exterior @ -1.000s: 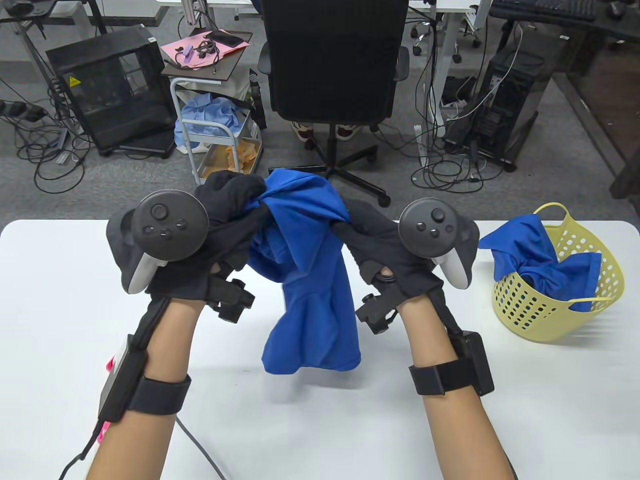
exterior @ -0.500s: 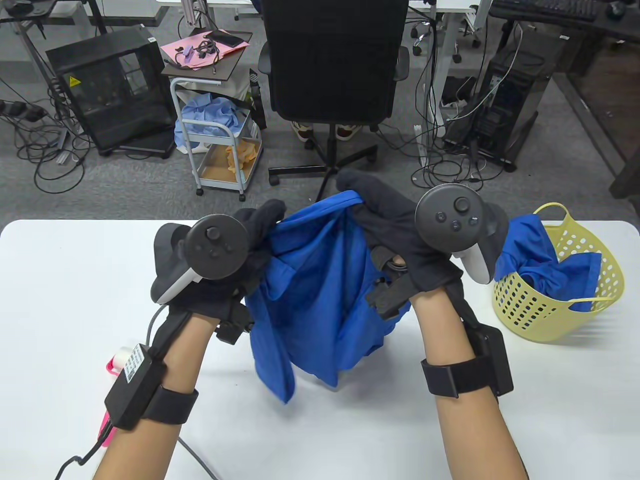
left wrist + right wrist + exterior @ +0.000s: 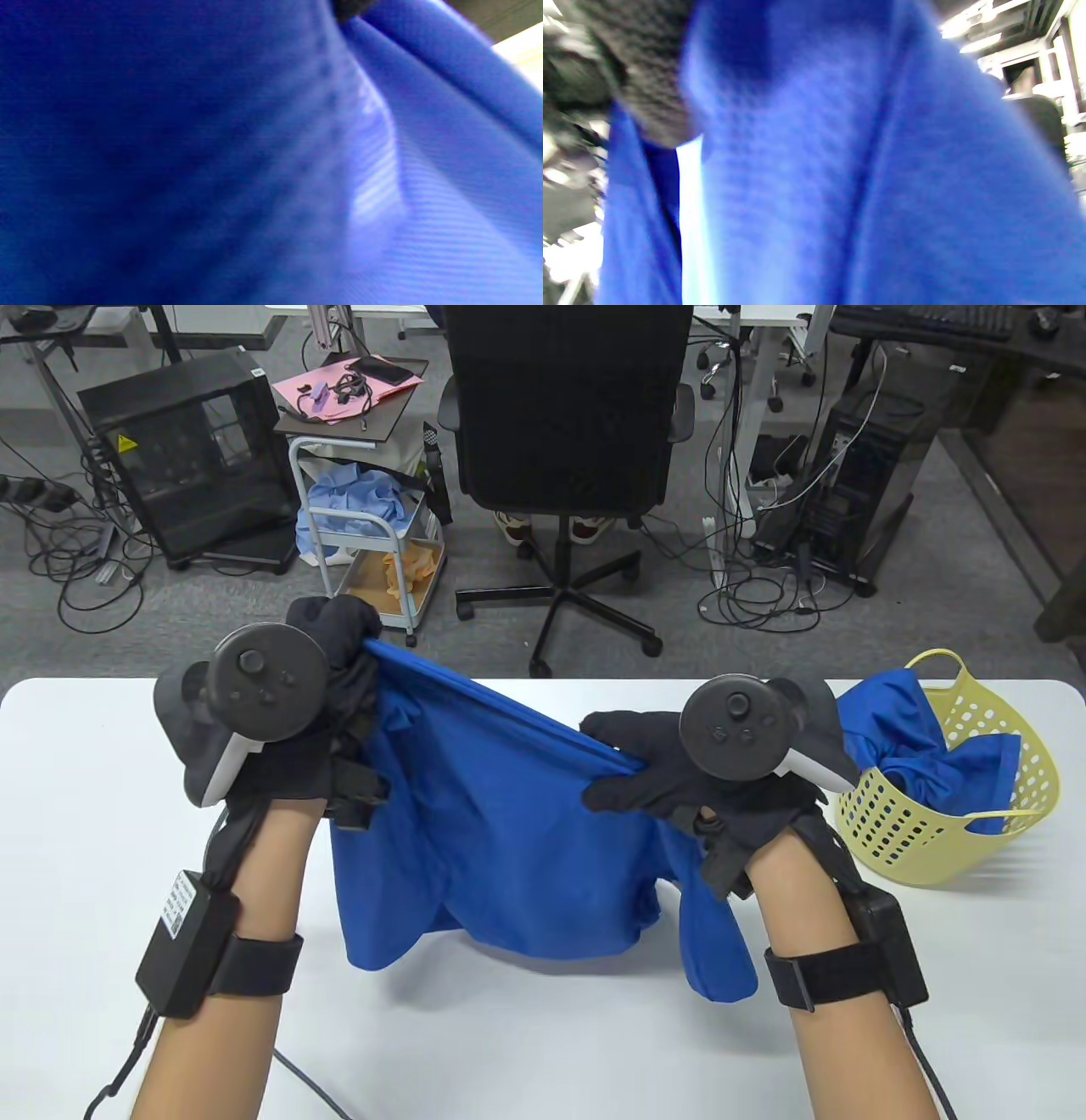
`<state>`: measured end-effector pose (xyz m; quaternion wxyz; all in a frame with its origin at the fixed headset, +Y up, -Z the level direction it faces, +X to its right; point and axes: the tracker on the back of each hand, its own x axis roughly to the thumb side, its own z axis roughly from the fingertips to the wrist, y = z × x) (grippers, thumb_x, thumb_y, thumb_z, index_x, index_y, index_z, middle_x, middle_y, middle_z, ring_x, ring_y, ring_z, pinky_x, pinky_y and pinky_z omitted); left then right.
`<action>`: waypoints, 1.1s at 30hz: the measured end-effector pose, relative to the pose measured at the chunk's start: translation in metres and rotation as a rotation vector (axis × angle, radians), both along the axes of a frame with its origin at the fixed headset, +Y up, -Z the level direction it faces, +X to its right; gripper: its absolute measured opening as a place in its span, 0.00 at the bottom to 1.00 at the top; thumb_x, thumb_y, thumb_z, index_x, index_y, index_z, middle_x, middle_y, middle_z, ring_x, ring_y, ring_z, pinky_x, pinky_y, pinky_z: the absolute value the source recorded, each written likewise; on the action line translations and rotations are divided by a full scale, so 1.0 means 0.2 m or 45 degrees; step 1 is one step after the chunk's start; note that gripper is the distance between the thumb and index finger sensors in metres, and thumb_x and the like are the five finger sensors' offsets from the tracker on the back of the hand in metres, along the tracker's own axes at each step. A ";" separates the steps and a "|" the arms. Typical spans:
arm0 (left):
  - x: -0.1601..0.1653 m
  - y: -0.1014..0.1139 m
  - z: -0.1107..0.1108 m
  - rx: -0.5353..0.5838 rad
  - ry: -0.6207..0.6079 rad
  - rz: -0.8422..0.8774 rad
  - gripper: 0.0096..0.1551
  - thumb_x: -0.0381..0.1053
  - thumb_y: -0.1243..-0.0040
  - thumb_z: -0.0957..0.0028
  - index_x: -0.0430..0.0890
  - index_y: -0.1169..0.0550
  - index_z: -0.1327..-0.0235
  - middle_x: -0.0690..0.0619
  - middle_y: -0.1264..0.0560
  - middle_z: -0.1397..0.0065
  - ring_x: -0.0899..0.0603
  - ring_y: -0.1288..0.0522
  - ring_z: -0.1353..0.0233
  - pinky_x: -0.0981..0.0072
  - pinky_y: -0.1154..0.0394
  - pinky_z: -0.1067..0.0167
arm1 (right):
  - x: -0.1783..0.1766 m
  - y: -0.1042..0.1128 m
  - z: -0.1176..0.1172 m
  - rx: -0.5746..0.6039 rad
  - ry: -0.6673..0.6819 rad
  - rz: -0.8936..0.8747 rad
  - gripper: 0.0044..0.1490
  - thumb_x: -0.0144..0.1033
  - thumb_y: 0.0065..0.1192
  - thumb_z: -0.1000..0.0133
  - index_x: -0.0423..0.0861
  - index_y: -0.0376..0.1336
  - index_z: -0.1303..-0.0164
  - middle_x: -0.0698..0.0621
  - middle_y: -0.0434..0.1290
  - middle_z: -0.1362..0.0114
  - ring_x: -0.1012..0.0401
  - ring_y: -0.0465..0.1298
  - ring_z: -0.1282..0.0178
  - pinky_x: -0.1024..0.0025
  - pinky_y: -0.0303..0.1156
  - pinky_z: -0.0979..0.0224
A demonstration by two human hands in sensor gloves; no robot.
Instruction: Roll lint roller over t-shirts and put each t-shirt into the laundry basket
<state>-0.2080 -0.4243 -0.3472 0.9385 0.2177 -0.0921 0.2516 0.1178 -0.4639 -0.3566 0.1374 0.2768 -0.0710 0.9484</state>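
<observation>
A blue t-shirt (image 3: 501, 848) hangs stretched between both hands above the white table (image 3: 85, 780). My left hand (image 3: 335, 645) grips one end of its upper edge, held high at the left. My right hand (image 3: 619, 768) pinches the edge lower, near the middle. The cloth's lower folds reach the tabletop. A yellow laundry basket (image 3: 950, 840) stands at the right with another blue t-shirt (image 3: 912, 746) in it. Blue fabric (image 3: 212, 169) fills the left wrist view. The same cloth (image 3: 861, 178) fills the right wrist view, with a gloved finger (image 3: 645, 84) at the upper left. No lint roller is in view.
Beyond the table's far edge stand a black office chair (image 3: 564, 415), a white cart (image 3: 373, 551) with cloths, and computer cases with floor cables. My forearms and their cables lie over the table's near side.
The hands moved apart: the left up and to the left, the right down. The bunched shirt is now spread wide between them. The pink object near my left wrist is now hidden.
</observation>
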 end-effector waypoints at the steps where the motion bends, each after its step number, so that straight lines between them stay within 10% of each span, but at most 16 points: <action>1: 0.01 -0.01 0.01 0.019 -0.027 -0.016 0.16 0.39 0.50 0.46 0.48 0.21 0.50 0.49 0.24 0.41 0.52 0.17 0.60 0.65 0.13 0.62 | 0.02 -0.01 -0.01 0.019 -0.053 0.032 0.28 0.54 0.75 0.50 0.58 0.70 0.41 0.62 0.81 0.57 0.66 0.79 0.71 0.84 0.76 0.72; 13: 0.09 -0.14 0.08 -0.384 -0.425 -0.212 0.25 0.54 0.48 0.43 0.42 0.30 0.39 0.47 0.29 0.44 0.56 0.22 0.58 0.63 0.15 0.55 | 0.18 0.10 0.02 0.335 -0.498 -0.109 0.23 0.53 0.71 0.47 0.63 0.71 0.41 0.61 0.79 0.50 0.68 0.79 0.68 0.85 0.77 0.69; 21: 0.14 -0.16 0.13 -0.395 -0.474 -0.217 0.23 0.51 0.44 0.37 0.40 0.30 0.35 0.46 0.29 0.43 0.55 0.22 0.57 0.60 0.16 0.52 | 0.20 0.12 0.06 0.433 -0.626 -0.069 0.23 0.53 0.71 0.48 0.65 0.71 0.42 0.62 0.79 0.48 0.67 0.79 0.64 0.83 0.78 0.65; 33: 0.15 -0.15 0.22 -0.087 -0.044 -0.694 0.21 0.50 0.42 0.41 0.47 0.22 0.36 0.47 0.26 0.36 0.52 0.17 0.55 0.63 0.14 0.53 | 0.26 0.03 0.11 0.633 -0.869 0.142 0.25 0.55 0.67 0.46 0.63 0.68 0.38 0.61 0.77 0.42 0.63 0.80 0.53 0.77 0.80 0.55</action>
